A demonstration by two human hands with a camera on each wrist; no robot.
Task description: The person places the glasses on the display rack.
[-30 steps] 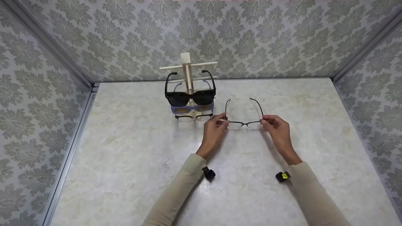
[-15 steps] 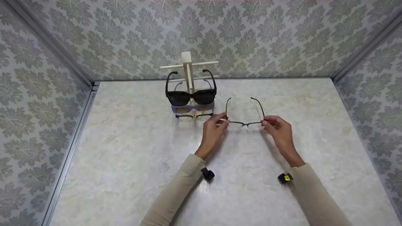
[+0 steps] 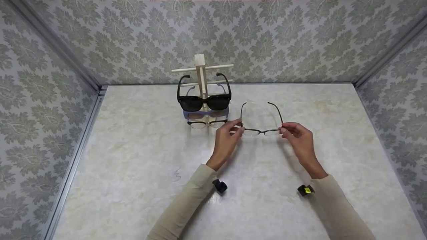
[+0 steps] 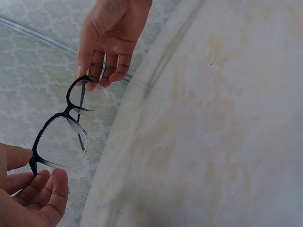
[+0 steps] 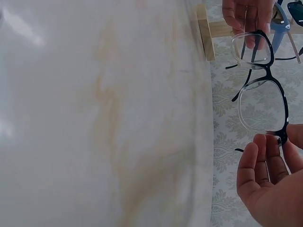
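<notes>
A pair of eyeglasses with a dark upper rim and clear lower rims is held up between both hands, its temples unfolded and pointing away from me. My left hand pinches the left hinge corner, beside the wooden stand. At the opposite corner, my right hand pinches the frame between thumb and fingers. In the left wrist view the glasses appear above the tabletop, thumb and fingers meeting at each end. From the right wrist view, the dark bridge and both clear lenses of the glasses show.
Left of my hands stands a wooden display stand with crossbars. On it hang black sunglasses, purple sunglasses and dark-browed clear glasses. Patterned wall panels border the marbled tabletop.
My right hand and the glasses have shifted slightly to the right in the head view. Both hands keep their pinch on the frame's corners.
</notes>
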